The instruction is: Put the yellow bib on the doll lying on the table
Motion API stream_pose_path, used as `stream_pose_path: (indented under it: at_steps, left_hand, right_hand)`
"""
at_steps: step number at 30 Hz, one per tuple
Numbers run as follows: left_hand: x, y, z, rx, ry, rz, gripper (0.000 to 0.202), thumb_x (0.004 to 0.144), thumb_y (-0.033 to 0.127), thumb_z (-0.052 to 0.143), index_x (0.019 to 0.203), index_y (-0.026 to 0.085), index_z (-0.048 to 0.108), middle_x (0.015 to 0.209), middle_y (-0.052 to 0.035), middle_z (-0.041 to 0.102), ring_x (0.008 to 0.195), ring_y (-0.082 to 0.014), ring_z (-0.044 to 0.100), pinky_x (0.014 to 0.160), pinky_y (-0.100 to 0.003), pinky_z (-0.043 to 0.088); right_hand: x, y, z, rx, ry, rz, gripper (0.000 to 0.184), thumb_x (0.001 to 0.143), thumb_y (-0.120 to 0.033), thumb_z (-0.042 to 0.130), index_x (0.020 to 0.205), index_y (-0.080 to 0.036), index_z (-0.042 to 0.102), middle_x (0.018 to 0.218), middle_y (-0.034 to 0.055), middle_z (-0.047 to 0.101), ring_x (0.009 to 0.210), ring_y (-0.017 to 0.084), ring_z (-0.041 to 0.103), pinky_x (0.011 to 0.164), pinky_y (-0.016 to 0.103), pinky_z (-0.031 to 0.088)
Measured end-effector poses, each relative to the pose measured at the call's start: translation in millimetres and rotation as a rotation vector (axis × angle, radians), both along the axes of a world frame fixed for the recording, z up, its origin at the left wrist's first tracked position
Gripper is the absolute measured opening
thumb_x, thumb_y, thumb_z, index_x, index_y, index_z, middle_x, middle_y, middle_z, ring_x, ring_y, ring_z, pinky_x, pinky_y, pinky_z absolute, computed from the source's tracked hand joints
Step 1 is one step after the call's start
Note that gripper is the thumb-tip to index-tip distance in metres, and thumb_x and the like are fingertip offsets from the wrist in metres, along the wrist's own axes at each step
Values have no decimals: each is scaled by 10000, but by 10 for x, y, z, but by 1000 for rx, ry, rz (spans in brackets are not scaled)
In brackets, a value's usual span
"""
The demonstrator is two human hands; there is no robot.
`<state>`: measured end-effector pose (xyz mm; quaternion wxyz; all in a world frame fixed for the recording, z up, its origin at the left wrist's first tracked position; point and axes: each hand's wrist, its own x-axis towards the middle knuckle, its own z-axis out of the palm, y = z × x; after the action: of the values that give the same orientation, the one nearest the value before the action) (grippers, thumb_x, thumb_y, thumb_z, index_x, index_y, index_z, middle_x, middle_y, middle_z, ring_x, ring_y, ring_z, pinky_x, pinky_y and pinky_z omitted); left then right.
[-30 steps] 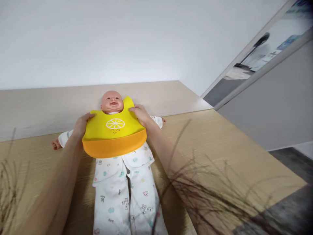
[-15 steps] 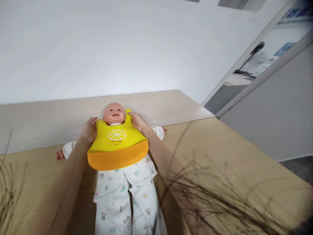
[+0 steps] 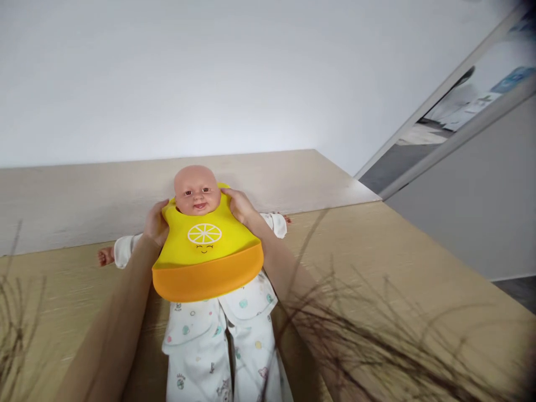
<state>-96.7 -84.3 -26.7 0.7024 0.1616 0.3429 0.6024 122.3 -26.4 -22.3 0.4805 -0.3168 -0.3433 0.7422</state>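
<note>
A baby doll (image 3: 253, 340) in white patterned clothes lies face up, its arms spread out to both sides. Over its chest is a yellow bib (image 3: 176, 243) with a white citrus slice, a smiling face and an orange catch pocket (image 3: 209, 278). My left hand (image 3: 156, 224) is closed on the bib's upper edge beside the doll's neck. On the other side, my right hand (image 3: 239, 205) grips the opposite neck strap, thumb on top. The strap ends behind the doll's head are mostly hidden.
The doll lies on a light wooden table (image 3: 355, 268), with a paler raised board (image 3: 268, 173) along its far side against a white wall (image 3: 209, 72). A grey panel (image 3: 481, 184) and a framed opening stand at the right. Blurred dark strands cross the lower view.
The doll's head has come up and forward and now tilts toward me, covering more of the neck opening. Both hands keep hold of the bib. The view has shifted slightly.
</note>
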Motion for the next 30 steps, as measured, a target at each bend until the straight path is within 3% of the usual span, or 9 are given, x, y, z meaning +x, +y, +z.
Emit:
stream_pose_path:
  at_steps: [2,8,14,22,27,30]
  left_hand:
    - [7,-1,-17,-12,38,37,225,874,143,493,906,131,716,719,-62,754,665,-207,742,734,-275,624]
    - [21,10,-59,12,-14,-36,381,876,31,455,1155,123,697,835,-69,789,897,-266,776,869,-354,636]
    - [26,28,-90,59,-45,-72,432,916,57,463,1297,160,639,925,-75,799,907,-266,778,884,-388,638]
    - [62,-10,-46,50,-9,-50,472,886,66,506,1325,174,642,1019,-107,793,972,-309,766,898,-439,637]
    - [75,-28,-7,43,-9,-54,470,898,68,460,1325,164,633,1010,-101,792,1019,-304,755,928,-435,620]
    - [67,-50,28,62,-39,-46,394,980,233,424,1300,156,641,1017,-122,785,1075,-326,735,935,-462,607]
  right_hand:
    - [4,-9,-8,11,-32,-16,162,758,-189,622,899,-171,702,826,3,744,757,180,691,807,299,558]
    - [-8,38,-87,27,-128,-63,174,711,-160,638,872,-160,705,800,18,746,733,205,692,750,328,561]
    - [-34,36,-104,91,-116,-45,212,724,-148,629,924,-179,691,824,8,744,741,180,686,783,318,569]
    - [-32,27,-89,122,-200,-10,281,743,-91,571,959,-176,728,842,32,755,776,204,720,844,377,587]
    - [15,35,-62,133,-102,39,323,736,-109,574,1015,-189,714,891,20,762,815,203,725,870,366,592]
    - [64,72,-31,123,7,123,359,720,-107,525,1029,-189,686,918,9,762,862,202,726,890,352,596]
